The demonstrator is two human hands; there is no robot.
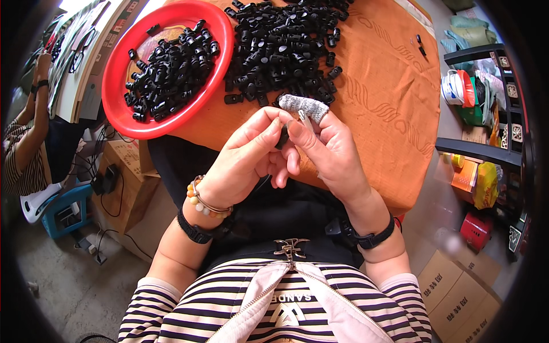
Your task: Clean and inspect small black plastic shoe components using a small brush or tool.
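Note:
My left hand (251, 143) and my right hand (334, 151) meet in front of me at the near edge of the table. Between their fingertips is a small black plastic cord lock (282, 138), pinched by my left thumb and fingers. My right thumb presses against it from the other side, partly covering it. A grey knitted finger cover (303, 104) sits on a right-hand finger. Just beyond my hands lies a big heap of black cord locks (274, 51). More of them fill a red round tray (123, 123) to the left.
An orange cloth (389, 108) covers the table, with two small black pieces (421, 46) at its far right. A black rack (480, 150) with bags stands right, above cardboard boxes (457, 297). Left are a carton (128, 183), a blue stool (66, 214) and another person's arm (41, 108).

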